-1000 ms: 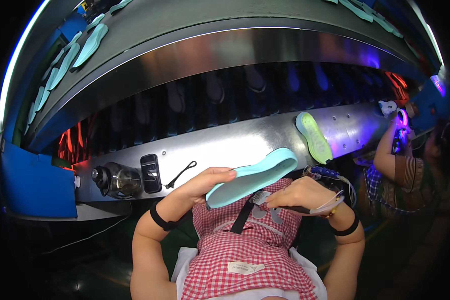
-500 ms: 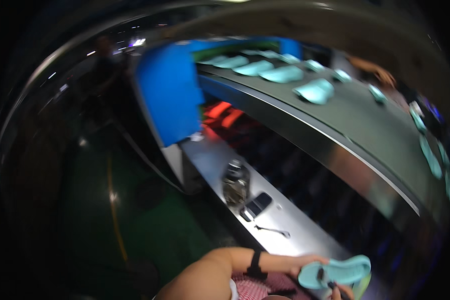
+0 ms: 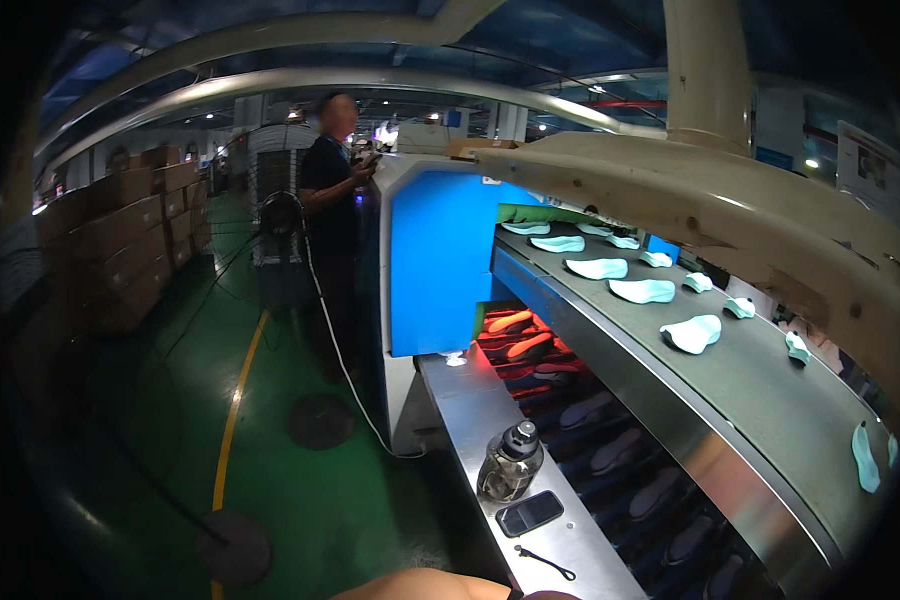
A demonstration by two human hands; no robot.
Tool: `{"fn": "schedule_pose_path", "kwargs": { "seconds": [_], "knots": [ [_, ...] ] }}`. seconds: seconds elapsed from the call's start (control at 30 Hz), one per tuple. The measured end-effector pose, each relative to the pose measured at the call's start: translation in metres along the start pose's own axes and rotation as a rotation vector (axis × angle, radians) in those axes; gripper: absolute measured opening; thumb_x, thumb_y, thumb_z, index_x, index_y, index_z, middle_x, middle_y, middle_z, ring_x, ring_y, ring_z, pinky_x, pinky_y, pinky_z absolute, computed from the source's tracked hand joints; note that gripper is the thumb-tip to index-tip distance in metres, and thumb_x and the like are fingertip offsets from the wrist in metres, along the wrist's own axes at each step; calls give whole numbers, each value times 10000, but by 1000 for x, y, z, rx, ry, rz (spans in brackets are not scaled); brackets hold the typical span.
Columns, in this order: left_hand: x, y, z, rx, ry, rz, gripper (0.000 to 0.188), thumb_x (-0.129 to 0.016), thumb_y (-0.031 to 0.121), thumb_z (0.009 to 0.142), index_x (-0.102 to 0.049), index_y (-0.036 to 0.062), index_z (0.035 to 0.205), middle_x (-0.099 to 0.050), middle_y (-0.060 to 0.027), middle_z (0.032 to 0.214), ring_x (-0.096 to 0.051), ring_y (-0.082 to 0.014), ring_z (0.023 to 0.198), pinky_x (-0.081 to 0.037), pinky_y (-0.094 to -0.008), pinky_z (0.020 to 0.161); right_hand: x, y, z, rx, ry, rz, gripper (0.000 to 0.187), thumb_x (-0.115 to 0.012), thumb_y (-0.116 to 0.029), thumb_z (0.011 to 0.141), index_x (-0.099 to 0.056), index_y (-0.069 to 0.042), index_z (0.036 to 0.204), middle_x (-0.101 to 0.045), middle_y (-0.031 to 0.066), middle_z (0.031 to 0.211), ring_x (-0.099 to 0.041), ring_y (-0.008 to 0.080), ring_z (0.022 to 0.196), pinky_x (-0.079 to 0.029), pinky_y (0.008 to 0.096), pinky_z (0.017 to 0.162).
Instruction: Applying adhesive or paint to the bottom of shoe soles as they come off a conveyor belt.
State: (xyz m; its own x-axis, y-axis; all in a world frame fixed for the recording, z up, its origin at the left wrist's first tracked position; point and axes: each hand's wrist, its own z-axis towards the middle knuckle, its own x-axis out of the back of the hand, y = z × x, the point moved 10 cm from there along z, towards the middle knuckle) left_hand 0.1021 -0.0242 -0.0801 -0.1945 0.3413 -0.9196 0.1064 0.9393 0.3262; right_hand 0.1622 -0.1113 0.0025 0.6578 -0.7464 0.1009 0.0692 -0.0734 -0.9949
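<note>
Neither of my hands is in the picture; only a bare piece of my arm (image 3: pixel 430 586) shows at the lower edge. Closest to it is a steel ledge (image 3: pixel 595 560), bearing a dark see-through bottle (image 3: pixel 510 462) with a black lid, a black phone (image 3: pixel 530 513) and a small black looped strap (image 3: pixel 546 563). Pale turquoise shoe soles (image 3: pixel 692 334) lie spaced out on a dark green conveyor belt (image 3: pixel 770 415). Below it, more soles (image 3: pixel 617 452) sit on a dark lower conveyor, those at the far end lit red.
A blue machine housing (image 3: pixel 440 260) stands at the ledge's far end. Beyond it a person (image 3: pixel 330 180) holds something small. Stacked cardboard boxes (image 3: pixel 120 245) line the left. A white cable (image 3: pixel 330 330) hangs to the green floor, near round stand bases (image 3: pixel 322 421). A beige overhead duct (image 3: pixel 710 200) crosses above the belt.
My view has swung upward, showing more of the hall. My hands, the turquoise sole held in the left and the dark tool in the right, have left the picture.
</note>
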Motion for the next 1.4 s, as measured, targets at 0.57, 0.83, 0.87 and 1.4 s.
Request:
{"fn": "schedule_pose_path", "kwargs": {
  "seconds": [0.57,0.83,0.87,1.4],
  "knots": [
    [21,-15,8,105,191,14,403,-421,263,889,-391,65,1239,-527,-133,1123,-571,-255,958,-491,-453,779,49,63,-19,22,411,191,166,-575,-8,763,-602,32,922,-590,105,828,-551,141,627,-486,231,546],
    [27,-30,0,110,233,6,427,-473,201,880,-368,-8,1237,-518,-149,1144,-571,-231,970,-494,-372,822,68,35,-3,258,628,-176,191,-577,13,749,-603,42,937,-611,121,889,-566,183,800,-450,281,752],
    [30,-33,1,122,243,19,427,-473,201,880,-368,-8,1237,-518,-149,1144,-571,-231,970,-494,-372,822,58,21,-4,343,608,-362,222,-608,-13,732,-607,36,948,-607,136,874,-548,216,791,-437,309,742],
    [-23,68,-16,-172,70,457,446,-424,293,890,-403,-2,1223,-541,-118,1112,-570,-207,946,-467,-330,821,55,33,-54,93,279,615,323,-521,-210,814,-573,64,978,-625,162,828,-601,220,645,-465,275,538]
  ]
}}
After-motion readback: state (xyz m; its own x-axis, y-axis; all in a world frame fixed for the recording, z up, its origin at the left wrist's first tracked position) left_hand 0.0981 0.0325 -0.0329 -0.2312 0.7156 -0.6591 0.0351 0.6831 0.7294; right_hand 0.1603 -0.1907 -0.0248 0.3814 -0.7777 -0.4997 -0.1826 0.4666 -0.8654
